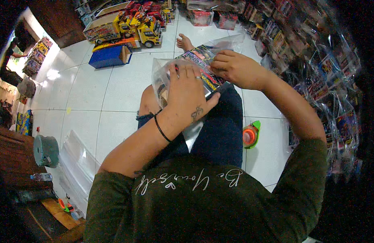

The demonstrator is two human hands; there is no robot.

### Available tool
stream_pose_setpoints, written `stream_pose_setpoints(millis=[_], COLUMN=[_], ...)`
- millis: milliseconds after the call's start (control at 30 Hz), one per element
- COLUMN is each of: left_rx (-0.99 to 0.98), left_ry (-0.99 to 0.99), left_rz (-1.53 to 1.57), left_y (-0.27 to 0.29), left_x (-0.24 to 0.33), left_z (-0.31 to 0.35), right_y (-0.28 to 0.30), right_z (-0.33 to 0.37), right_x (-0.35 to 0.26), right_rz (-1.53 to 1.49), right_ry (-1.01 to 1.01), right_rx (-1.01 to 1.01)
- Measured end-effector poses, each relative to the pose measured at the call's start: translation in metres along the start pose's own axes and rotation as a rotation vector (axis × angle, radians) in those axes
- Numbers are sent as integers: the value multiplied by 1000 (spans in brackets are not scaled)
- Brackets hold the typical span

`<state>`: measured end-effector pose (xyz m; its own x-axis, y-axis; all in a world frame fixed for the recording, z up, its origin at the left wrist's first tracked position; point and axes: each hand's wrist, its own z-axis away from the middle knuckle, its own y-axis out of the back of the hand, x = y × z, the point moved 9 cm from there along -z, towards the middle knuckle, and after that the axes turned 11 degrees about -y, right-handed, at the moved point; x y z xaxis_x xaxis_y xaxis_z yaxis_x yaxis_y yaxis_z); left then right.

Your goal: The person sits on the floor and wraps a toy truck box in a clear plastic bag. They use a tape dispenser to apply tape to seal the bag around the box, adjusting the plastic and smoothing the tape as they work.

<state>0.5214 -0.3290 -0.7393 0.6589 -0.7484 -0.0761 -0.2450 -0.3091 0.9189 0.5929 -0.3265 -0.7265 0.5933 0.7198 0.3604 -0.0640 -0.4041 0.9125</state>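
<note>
A dark box point(198, 59) with bright printed graphics rests on my lap inside a clear plastic bag point(229, 42). The bag's loose plastic sticks out beyond the box on the far side and to the left. My left hand point(188, 88) lies over the box's left part, its fingers stretched out and the thumb near the closest edge. At the box's right side, my right hand point(237, 69) is closed, its fingers curled together on the plastic. Its fingertips are partly hidden, so the exact grip is hard to see.
A green tape dispenser point(251, 135) with orange tape sits right of my legs. Toy trucks point(144, 30) and a blue box point(109, 56) stand ahead. Wrapped packages point(316, 73) pile up at right. Clear plastic sheets point(77, 162) and a grey-green roll point(46, 151) lie left.
</note>
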Motion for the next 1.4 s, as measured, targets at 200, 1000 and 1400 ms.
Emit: stream_pose_setpoints(millis=[200, 1000, 1400], left_rx=[70, 63, 221], left_ry=[-213, -363, -393], left_rz=[150, -207, -199], left_y=[59, -3, 2], left_x=[57, 62, 55], left_z=[-5, 16, 27], right_y=[16, -287, 104], right_z=[8, 473, 48], right_x=[-5, -142, 104], right_rz=[-156, -863, -701], right_ry=[-183, -2652, -1037], right_rx=[47, 249, 587])
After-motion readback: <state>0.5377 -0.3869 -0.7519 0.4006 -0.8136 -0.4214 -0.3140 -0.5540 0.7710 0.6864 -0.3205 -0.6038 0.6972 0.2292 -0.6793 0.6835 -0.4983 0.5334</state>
